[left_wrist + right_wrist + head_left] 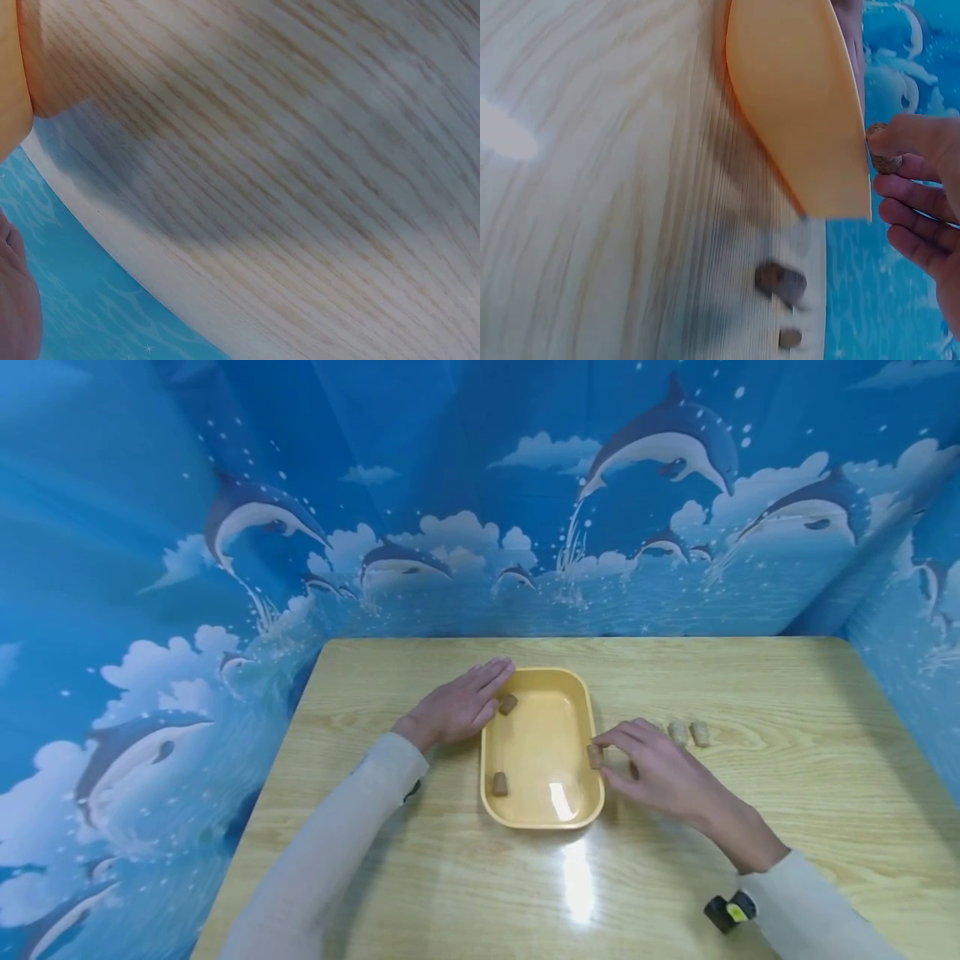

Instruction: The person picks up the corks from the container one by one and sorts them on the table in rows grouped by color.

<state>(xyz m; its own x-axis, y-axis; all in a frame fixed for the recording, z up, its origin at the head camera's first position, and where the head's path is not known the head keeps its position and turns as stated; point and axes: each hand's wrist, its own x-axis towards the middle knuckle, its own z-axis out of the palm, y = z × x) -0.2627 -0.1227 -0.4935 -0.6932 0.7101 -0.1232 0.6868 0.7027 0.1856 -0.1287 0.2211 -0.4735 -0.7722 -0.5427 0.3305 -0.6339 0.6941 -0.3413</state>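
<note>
A yellow rectangular tray (540,823) lies on the table between both hands. Inside it are two corks, one cork (508,704) at the upper left and another cork (500,784) at the lower left. The left hand (461,703) touches the tray's upper left rim with its fingers straight. Thumb and fingers of the right hand (663,770) pinch a cork (886,155) at the tray's right rim. To the right of the tray stand more corks, among them one cork (677,732) and one cork (700,733); others are partly hidden by the right hand.
The wood-grain table (405,877) reaches up to a blue dolphin-print backdrop (465,485) behind and at both sides. A black device (729,912) is strapped at the right wrist. Light reflects off the table in front of the tray.
</note>
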